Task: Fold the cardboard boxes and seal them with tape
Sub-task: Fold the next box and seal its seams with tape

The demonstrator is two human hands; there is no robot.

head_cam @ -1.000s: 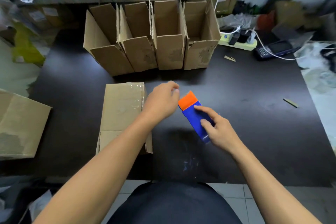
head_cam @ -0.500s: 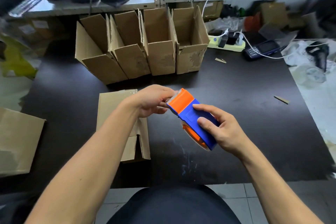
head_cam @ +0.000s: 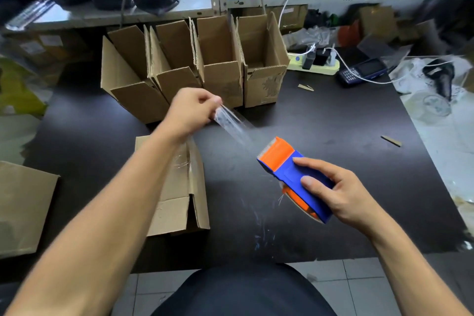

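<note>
- Left hand (head_cam: 191, 113) pinches the tape (head_cam: 232, 124) end, stretching a strip beyond the box (head_cam: 177, 187), likely readying a seal.
- Right hand (head_cam: 336, 192) grips the dispenser (head_cam: 295, 177) right of the box, anchoring the pull.

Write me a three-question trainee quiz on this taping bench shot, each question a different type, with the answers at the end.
1. True or false: the left hand pinches the free end of the clear tape strip.
2. Multiple choice: the right hand holds the
A. dark mobile phone
B. blue and orange plastic tape dispenser
C. pale green power strip
3. Fill in: the number of open-topped brown cardboard boxes standing in a row at the back of the black table is ____.

Key: 1 true; 2 B; 3 four.
</note>
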